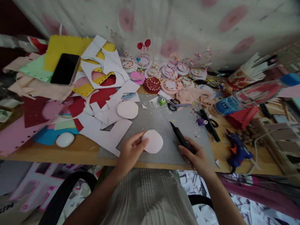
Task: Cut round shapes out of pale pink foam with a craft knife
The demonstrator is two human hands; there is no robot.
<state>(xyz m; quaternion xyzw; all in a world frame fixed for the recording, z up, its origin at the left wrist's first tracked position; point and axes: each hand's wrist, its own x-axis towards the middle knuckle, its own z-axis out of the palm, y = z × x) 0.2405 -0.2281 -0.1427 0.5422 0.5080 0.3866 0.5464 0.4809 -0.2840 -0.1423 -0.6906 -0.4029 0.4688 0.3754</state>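
My left hand (131, 148) pinches a white round paper disc (154, 142) at its left edge; a bit of red shows underneath. The disc is above the front part of a grey mat (161, 117). To its right, my right hand (193, 152) grips a black marker (180, 136), its dark tip pointing up and left, apart from the disc. A second white disc (127, 110) lies behind my left hand on paper offcuts. Scissors (172, 106) and a small green bead-like figure (162, 102) rest at the mat's back.
Cut paper and felt (105, 150) pile up on the left, with a black phone (65, 68) on top. Decorated round pieces (152, 84) line the back. On the right are a plastic bottle (248, 97), a blue glue gun (240, 150) and a cup of white sticks (236, 78).
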